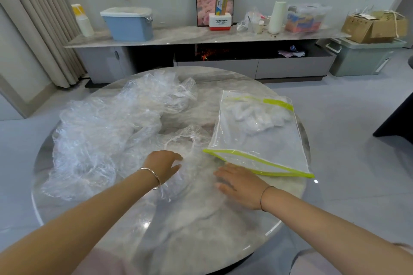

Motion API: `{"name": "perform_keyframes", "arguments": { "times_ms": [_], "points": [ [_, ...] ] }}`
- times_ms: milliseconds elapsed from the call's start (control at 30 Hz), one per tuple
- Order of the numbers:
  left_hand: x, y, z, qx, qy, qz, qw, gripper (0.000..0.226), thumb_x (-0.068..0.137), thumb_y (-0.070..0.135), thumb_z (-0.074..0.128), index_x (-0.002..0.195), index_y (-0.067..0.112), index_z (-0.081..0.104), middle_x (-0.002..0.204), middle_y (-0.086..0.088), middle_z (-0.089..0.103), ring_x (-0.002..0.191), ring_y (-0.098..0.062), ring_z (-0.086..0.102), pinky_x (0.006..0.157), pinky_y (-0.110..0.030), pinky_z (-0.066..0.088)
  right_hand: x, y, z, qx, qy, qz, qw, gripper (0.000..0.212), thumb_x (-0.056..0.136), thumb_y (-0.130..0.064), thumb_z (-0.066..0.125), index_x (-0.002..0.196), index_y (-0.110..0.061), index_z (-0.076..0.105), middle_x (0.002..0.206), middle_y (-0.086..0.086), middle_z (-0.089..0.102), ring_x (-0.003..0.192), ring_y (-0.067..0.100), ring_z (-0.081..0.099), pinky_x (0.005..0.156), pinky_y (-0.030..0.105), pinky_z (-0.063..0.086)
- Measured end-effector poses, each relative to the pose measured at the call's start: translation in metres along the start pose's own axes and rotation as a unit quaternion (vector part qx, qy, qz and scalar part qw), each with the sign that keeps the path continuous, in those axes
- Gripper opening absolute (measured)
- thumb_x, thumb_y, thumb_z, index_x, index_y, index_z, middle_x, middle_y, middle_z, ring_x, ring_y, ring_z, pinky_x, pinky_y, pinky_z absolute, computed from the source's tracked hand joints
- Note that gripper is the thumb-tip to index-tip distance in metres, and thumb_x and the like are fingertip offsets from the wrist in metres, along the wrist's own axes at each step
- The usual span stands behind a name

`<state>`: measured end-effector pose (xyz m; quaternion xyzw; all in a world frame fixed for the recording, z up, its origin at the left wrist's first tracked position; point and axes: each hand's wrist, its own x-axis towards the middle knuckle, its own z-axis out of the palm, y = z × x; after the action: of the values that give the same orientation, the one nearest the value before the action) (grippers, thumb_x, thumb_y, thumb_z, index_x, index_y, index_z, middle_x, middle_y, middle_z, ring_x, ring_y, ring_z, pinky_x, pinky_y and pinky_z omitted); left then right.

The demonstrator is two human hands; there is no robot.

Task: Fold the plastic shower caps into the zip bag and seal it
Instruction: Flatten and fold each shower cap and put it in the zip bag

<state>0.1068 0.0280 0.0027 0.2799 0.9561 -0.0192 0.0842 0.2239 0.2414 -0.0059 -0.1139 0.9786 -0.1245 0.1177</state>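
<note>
One shower cap was spread on the table and pressed under the left hand and right hand, fingers laid straight and gripping nothing, presumably to flatten it for folding. The zip bag was laid just beside, its mouth gaping toward the person and folded caps inside. The loose pile was heaped at the left.

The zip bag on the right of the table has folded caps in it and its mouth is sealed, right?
Not sealed: the head view shows the zip bag with its green-edged mouth gaping open near the right hand. The rest holds, folded caps lie inside it.
</note>
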Motion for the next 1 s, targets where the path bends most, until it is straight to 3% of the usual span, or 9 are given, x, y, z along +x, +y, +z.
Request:
{"name": "perform_keyframes", "arguments": {
  "times_ms": [100, 267, 400, 467, 567, 700, 833, 900, 1000],
  "points": [
    [-0.012, -0.002, -0.009, -0.019, 0.055, -0.023, 0.998, 0.034, 0.1, 0.04, 0.036, 0.122, 0.031, 0.06, 0.119, 0.005, 0.063, 0.107, -0.013, 0.058, 0.082, -0.022, 0.043, 0.006, -0.008, 0.0, 0.045, 0.09, -0.031, 0.994, 0.047, 0.096, -0.038, 0.044, 0.138, -0.019, 0.041, 0.14, -0.001, 0.042, 0.13, 0.021, 0.038, 0.105, 0.025, 0.024],
    [-0.033, 0.012, -0.013, -0.068, 0.094, 0.053, 0.992, 0.037, 0.098, 0.044, 0.035, 0.115, 0.028, 0.065, 0.109, 0.005, 0.068, 0.102, -0.013, 0.059, 0.082, -0.026, 0.046, 0.018, -0.024, 0.003, 0.052, 0.204, -0.066, 0.975, 0.068, 0.085, -0.029, 0.062, 0.145, -0.024, 0.03, 0.149, -0.005, 0.028, 0.133, 0.013, 0.028, 0.109, 0.021, 0.017],
    [-0.05, 0.028, -0.01, -0.1, 0.063, 0.12, 0.986, 0.041, 0.099, 0.046, 0.03, 0.116, 0.027, 0.063, 0.106, 0.002, 0.066, 0.1, -0.015, 0.058, 0.082, -0.028, 0.045, 0.024, -0.022, 0.015, 0.02, 0.253, -0.103, 0.962, 0.047, 0.074, -0.027, 0.064, 0.121, -0.022, 0.057, 0.125, -0.002, 0.055, 0.115, 0.013, 0.043, 0.101, 0.023, 0.029],
    [-0.056, 0.027, -0.01, -0.128, 0.02, 0.128, 0.983, 0.046, 0.093, 0.057, 0.035, 0.126, 0.033, 0.055, 0.119, 0.004, 0.061, 0.111, -0.013, 0.054, 0.091, -0.027, 0.042, 0.023, -0.017, 0.018, 0.013, 0.262, -0.123, 0.957, 0.021, 0.079, -0.025, 0.059, 0.098, -0.022, 0.067, 0.101, -0.006, 0.064, 0.099, 0.011, 0.051, 0.089, 0.022, 0.033],
    [-0.061, 0.014, -0.001, -0.114, -0.051, 0.15, 0.981, 0.094, 0.065, 0.084, 0.041, 0.144, 0.034, 0.03, 0.145, 0.009, 0.04, 0.132, -0.01, 0.035, 0.109, -0.024, 0.026, 0.018, -0.01, 0.021, 0.063, 0.259, -0.092, 0.959, 0.021, 0.085, -0.032, 0.049, 0.084, -0.022, 0.068, 0.086, -0.011, 0.065, 0.085, 0.007, 0.054, 0.08, 0.022, 0.036],
    [-0.058, -0.003, 0.022, -0.019, -0.053, 0.179, 0.982, 0.098, 0.076, 0.06, 0.062, 0.15, 0.032, 0.004, 0.157, 0.009, 0.007, 0.145, -0.014, 0.005, 0.116, -0.03, -0.001, 0.001, -0.006, 0.022, 0.234, 0.203, -0.009, 0.951, 0.013, 0.087, -0.025, 0.058, 0.081, -0.03, 0.068, 0.084, -0.025, 0.066, 0.086, -0.003, 0.059, 0.081, 0.013, 0.041],
    [-0.051, -0.01, 0.028, -0.076, 0.022, 0.185, 0.98, 0.058, 0.088, 0.043, 0.055, 0.141, 0.029, 0.038, 0.145, 0.008, 0.04, 0.136, -0.015, 0.032, 0.111, -0.024, 0.017, -0.009, 0.001, 0.023, 0.348, 0.159, 0.06, 0.922, 0.019, 0.09, -0.015, 0.061, 0.076, -0.027, 0.067, 0.083, -0.014, 0.068, 0.081, -0.001, 0.06, 0.078, 0.013, 0.043],
    [-0.051, -0.009, 0.025, -0.178, 0.05, 0.14, 0.973, 0.044, 0.088, 0.051, 0.049, 0.123, 0.027, 0.06, 0.12, 0.009, 0.061, 0.116, -0.012, 0.051, 0.098, -0.019, 0.034, -0.012, 0.001, 0.022, 0.416, 0.127, 0.096, 0.895, 0.017, 0.091, -0.012, 0.059, 0.076, -0.013, 0.068, 0.073, -0.005, 0.07, 0.074, 0.004, 0.064, 0.076, 0.016, 0.045],
    [-0.055, -0.005, 0.021, -0.278, 0.033, 0.079, 0.957, 0.027, 0.092, 0.043, 0.052, 0.098, 0.027, 0.072, 0.09, 0.016, 0.067, 0.088, -0.001, 0.057, 0.084, -0.018, 0.041, -0.016, 0.003, 0.02, 0.48, 0.137, 0.13, 0.857, 0.021, 0.09, -0.002, 0.057, 0.069, -0.005, 0.061, 0.055, 0.0, 0.063, 0.054, 0.01, 0.061, 0.063, 0.019, 0.049]
  ]
}}
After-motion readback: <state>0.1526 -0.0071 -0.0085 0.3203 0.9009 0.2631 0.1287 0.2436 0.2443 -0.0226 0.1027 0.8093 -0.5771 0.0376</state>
